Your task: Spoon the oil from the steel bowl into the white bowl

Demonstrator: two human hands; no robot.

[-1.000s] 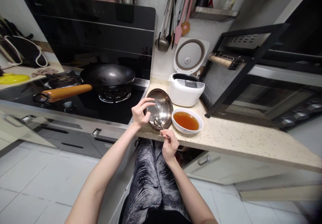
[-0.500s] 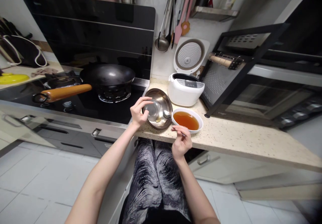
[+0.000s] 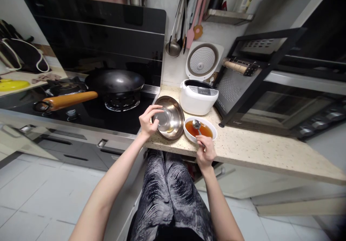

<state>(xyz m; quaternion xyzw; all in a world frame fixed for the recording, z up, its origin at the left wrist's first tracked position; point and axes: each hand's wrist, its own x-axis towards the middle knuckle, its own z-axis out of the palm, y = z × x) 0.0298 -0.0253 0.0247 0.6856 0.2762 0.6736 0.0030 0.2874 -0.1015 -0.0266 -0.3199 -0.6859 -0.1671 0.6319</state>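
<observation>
My left hand [image 3: 148, 121] is at the left rim of a shiny metal bowl [image 3: 177, 116], its thumb and fingers curved over the rim. The bowl seems tilted a little to the right. A white oval bowl [image 3: 213, 136] of clear reddish-brown liquid stands beside it on the counter. Between the thumb and fingers of my right hand [image 3: 205, 152] is the handle of a metal spoon [image 3: 196, 124]. The spoon's head is over the liquid; whether it dips in I cannot tell.
A white rice cooker [image 3: 198, 100] with its lid up stands behind the bowls. To the left, a black wok [image 3: 116, 80] with a wooden handle sits on the gas stove [image 3: 81, 107]. An oven [image 3: 292, 105] stands at the right. Utensils [image 3: 180, 35] hang on the wall.
My right hand has moved right with the spoon, whose head has passed from over the metal bowl to over the white bowl. My left hand stays at the metal bowl.
</observation>
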